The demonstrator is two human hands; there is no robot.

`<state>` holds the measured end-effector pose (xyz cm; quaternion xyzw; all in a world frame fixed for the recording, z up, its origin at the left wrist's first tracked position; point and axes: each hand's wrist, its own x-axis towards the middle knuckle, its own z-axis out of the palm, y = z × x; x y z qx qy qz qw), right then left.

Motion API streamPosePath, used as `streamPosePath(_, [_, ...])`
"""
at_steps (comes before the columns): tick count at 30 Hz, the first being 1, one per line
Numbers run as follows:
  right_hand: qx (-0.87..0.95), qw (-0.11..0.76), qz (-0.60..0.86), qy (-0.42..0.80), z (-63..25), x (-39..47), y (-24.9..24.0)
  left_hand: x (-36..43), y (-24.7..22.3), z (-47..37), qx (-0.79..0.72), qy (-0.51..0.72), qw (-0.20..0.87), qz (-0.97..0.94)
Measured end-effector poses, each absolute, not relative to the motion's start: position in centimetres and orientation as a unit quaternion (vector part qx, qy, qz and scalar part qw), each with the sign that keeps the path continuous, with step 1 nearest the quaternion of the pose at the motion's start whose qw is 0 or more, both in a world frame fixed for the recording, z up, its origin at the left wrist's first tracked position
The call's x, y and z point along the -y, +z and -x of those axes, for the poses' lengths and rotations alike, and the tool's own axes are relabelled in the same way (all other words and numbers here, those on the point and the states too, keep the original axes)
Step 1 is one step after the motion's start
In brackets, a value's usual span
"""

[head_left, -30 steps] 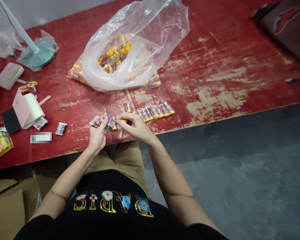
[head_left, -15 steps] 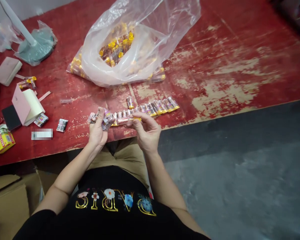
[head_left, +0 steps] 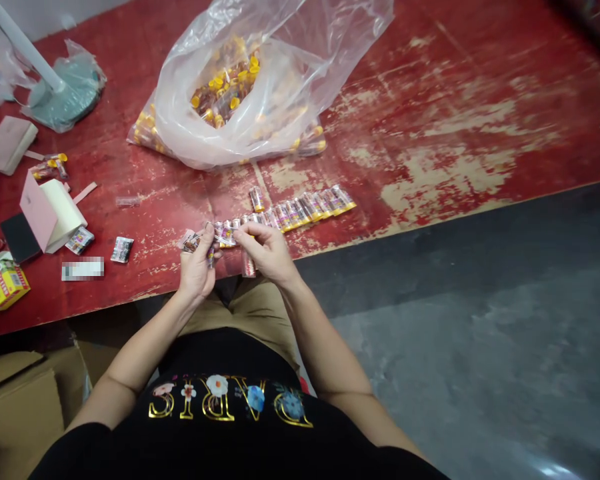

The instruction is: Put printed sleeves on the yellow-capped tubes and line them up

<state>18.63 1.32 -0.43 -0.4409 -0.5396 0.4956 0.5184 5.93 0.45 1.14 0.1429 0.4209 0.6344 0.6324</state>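
Observation:
My left hand (head_left: pixel 198 267) is closed around several small printed wrappers (head_left: pixel 191 241) at the table's front edge. Close beside it on the right, my right hand (head_left: pixel 267 250) pinches with thumb and forefinger near the wrappers; what lies between the fingertips is too small to tell. A clear tube (head_left: pixel 249 265) shows below the right hand's fingers, partly hidden by them. Behind both hands runs a slanting row of small clear tubes with yellow ends (head_left: pixel 300 212). One single tube (head_left: pixel 257 199) lies just behind the row.
A large plastic bag (head_left: pixel 205 143) of yellow-capped tubes lies on the red table (head_left: pixel 430 133). At the left are an open notebook (head_left: pixel 65 210), a black pad (head_left: pixel 20 237), small packets (head_left: pixel 123 249), a yellow box (head_left: pixel 4 285) and a lamp base (head_left: pixel 67 93).
My right hand has moved left towards my left hand and turned. The tube it held out level now points downward under its fingers. The view has shifted slightly.

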Motion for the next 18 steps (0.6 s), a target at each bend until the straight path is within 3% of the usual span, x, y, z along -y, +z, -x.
streamPosePath(6, [0.409, 0.584, 0.444, 0.542, -19.3, 0.0, -0.7, -1.0, 1.3, -5.3, -0.426, 0.647, 0.624, -0.103])
streamPosePath(10, [0.386, 0.645, 0.441, 0.491, -19.3, 0.4, -1.1, -0.9, 1.1, -5.3, -0.412, 0.633, 0.647, -0.104])
streamPosePath(18, [0.454, 0.63, 0.457, 0.434, -19.4, 2.2, -1.2, -0.5, 0.8, -5.5, -0.405, 0.614, 0.664, -0.13])
